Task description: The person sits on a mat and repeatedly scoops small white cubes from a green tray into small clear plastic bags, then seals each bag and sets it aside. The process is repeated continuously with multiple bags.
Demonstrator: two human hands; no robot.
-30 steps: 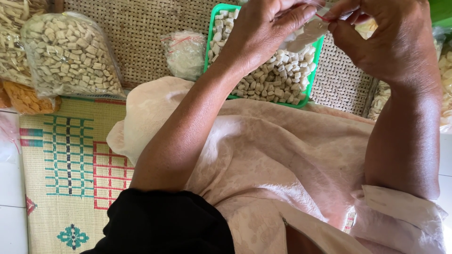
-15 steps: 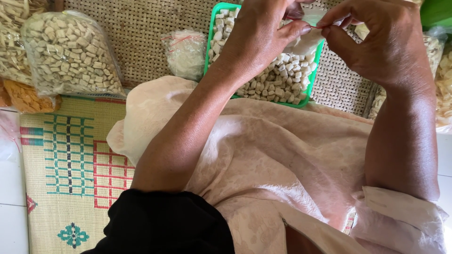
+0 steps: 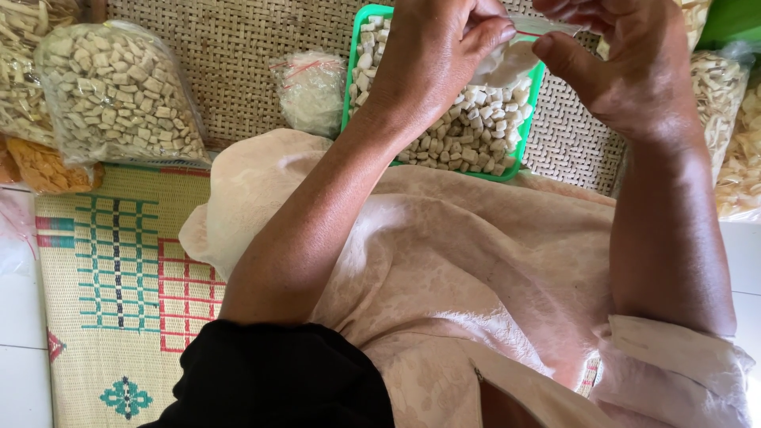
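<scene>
My left hand and my right hand are raised together over a green plastic tray filled with small pale cracker pieces. Between the fingers of both hands is a small clear plastic bag, held by its top edge; each hand pinches one side of it. The bag's lower part hangs over the tray and looks whitish. Pink cloth covers my lap below the tray.
A large clear bag of pale crackers lies at the left on a woven mat. A smaller tied bag sits beside the tray. More filled bags stand at the right. An orange snack bag lies far left.
Both hands have shifted slightly left and down, and they keep pinching the clear bag's top. The bag's mouth now looks stretched flatter between the fingers.
</scene>
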